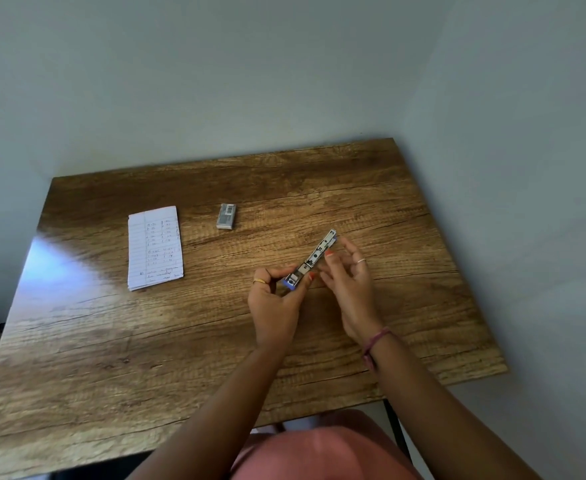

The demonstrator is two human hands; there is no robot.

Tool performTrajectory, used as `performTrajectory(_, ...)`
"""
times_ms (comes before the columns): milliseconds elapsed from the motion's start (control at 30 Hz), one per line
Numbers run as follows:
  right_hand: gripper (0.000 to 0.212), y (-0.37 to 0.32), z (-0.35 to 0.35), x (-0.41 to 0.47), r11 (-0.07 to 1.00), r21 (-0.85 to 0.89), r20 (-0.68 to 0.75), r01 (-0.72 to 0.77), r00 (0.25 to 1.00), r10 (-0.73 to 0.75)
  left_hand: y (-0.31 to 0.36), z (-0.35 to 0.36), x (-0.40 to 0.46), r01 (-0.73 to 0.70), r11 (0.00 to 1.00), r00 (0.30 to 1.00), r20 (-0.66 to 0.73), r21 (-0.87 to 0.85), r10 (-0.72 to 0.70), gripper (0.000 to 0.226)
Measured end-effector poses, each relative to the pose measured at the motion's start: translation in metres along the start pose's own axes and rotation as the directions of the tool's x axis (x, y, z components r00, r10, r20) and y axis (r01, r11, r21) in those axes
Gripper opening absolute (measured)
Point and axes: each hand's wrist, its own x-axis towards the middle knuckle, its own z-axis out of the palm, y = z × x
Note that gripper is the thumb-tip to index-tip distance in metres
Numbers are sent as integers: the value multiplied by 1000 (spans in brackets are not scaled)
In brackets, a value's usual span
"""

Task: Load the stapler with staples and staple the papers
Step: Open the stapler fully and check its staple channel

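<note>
A small stapler [314, 258], silver metal with a blue body, is held above the wooden table [146, 341], pointing up and to the right. My left hand [276, 303] grips its near blue end between thumb and fingers. My right hand [348, 282] touches the stapler's middle and far part with thumb and fingertips, its other fingers spread. A grey staple box [227, 216] with a barcode lies flat farther back, apart from both hands. The papers [154, 248], a lined stack with handwriting, lie at the left.
The table sits in a corner of pale walls, with its right edge near the wall. A black table leg [395, 427] shows below the near edge. My lap in pink cloth [319, 452] is at the bottom.
</note>
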Motion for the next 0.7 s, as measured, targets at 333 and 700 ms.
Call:
performTrajectory(333, 39, -23, 32, 3, 872, 395, 134, -289, 957, 257, -6, -4, -3, -309, 940, 937, 216, 144, 275, 48)
performTrajectory(700, 35, -38, 25, -7, 919, 240, 237, -313, 937, 257, 3, -15, 28, 482, 800, 863, 348, -356, -365, 20)
